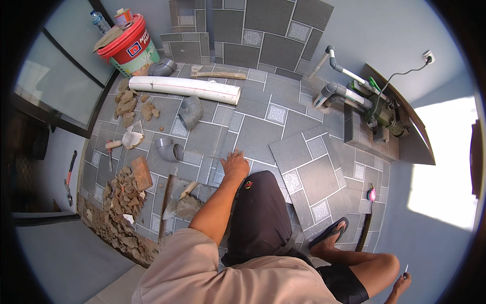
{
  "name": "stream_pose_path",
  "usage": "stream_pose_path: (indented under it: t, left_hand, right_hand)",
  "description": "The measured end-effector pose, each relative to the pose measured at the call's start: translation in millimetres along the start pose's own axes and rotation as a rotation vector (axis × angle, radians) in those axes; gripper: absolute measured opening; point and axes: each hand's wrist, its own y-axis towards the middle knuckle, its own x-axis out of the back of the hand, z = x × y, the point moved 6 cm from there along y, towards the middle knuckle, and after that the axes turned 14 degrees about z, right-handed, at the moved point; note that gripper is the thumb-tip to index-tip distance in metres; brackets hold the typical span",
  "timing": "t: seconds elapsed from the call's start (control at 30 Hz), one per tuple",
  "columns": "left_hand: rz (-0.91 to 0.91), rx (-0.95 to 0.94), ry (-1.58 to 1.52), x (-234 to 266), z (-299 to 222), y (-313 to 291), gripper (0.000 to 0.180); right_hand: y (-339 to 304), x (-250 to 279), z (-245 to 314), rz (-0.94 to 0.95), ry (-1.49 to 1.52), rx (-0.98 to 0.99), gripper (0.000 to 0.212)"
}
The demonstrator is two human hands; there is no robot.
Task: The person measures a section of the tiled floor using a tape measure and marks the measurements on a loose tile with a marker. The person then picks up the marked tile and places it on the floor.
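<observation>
**Seemingly Propped on One Side**

From where I'm standing, the person's bare left hand [236, 164] is resting palm-down, fingers spread, on the grey patterned tile floor [258, 134], just beside the black-clad left knee [259, 187]; it is probably bearing some weight, since the body is bending forward. Out to the right, the bare right hand [403, 285] is pinching a thin, pale stick [406, 268] (pen or cigarette, I can't tell), perhaps holding it outward to keep it off everything else. A loose, straight-edged grey tile-patterned panel [316, 177] is lying askew right of the knee, crossing the floor's grid. Beyond the left hand, a long white plastic pipe [185, 89] is lying on its side, likely being the steadiest way to rest something round. Crumbled brown soil [124, 202] is sitting heaped at the left, presumably gathered aside.
</observation>
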Motion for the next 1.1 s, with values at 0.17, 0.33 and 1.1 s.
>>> stream_pose_path:
  t: [0.17,0.33,1.1]
  left_hand:
    - [0.067,0.019,0.056,-4,4,-11,0.058]
    - [0.140,0.087,0.090,11,11,-6,0.056]
    - [0.075,0.093,-0.016,15,-39,8,0.044]
  right_hand:
    - [-3,11,16,0.006,-0.303,-0.033,0.027]
    - [-6,-43,2,-0.078,-0.290,0.179,0.018]
    - [100,-76,36,-0.082,-0.394,0.324,0.029]
